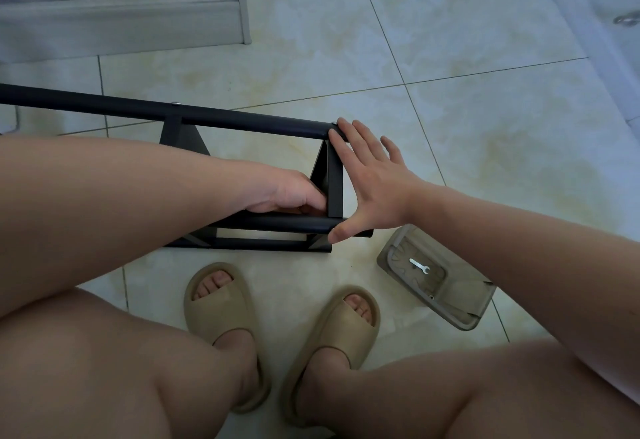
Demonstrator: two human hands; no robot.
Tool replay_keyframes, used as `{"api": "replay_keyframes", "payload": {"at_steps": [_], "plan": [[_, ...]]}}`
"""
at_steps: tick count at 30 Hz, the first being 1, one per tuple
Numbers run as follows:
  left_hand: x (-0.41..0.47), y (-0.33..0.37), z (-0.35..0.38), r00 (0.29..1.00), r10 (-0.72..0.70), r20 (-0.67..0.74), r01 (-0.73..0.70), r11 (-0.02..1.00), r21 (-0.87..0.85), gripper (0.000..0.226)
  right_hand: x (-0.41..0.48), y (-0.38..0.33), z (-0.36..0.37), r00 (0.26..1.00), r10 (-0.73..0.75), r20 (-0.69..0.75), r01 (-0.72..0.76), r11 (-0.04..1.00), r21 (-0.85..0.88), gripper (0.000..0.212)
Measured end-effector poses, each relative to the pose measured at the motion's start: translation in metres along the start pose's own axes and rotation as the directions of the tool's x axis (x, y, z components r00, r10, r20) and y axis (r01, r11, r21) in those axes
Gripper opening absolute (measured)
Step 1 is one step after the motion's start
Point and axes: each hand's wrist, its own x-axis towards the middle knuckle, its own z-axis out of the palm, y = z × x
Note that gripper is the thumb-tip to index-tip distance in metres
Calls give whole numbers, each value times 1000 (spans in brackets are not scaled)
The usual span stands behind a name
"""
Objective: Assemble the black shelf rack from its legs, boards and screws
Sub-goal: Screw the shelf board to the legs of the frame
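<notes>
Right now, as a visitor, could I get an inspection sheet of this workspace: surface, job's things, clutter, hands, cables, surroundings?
Surface: pale tiled floor, dark grout lines.
Job's things: black rack, part built, lying on its side; clear tray holding a small wrench.
Clutter: beige sandals on the person's feet.
Grippers: left hand grips the rack near its lower tube; right hand open, fingers on the upper tube's end, thumb on the lower.
Cables: nothing seen.
Surroundings: grey step at top left.
</notes>
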Motion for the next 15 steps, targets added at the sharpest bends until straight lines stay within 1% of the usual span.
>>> {"api": "replay_keyframes", "payload": {"at_steps": [3, 6, 10, 12, 15], "plan": [[0, 1, 0, 1000, -3, -13, 3, 1000, 16, 9, 0, 0, 0, 1000, 1, 6, -1, 1000, -6, 158], [0, 0, 0, 1000, 19, -17, -19, 1000, -7, 11, 1, 0, 0, 1000, 2, 12, -2, 1000, -4, 157], [-1, 0, -1, 999, 21, 33, -18, 996, -85, 20, 1, -1, 1, 1000, -1, 16, 1, 1000, 1, 157], [-1, 1, -1, 998, 13, 55, -7, 995, -101, 20, 1, 0, 1, 1000, -3, 16, 3, 1000, 1, 157], [-1, 1, -1, 992, -40, 118, 54, 992, -110, 18, 1, 0, 1, 1000, -6, 15, 6, 1000, 1, 157]]}}
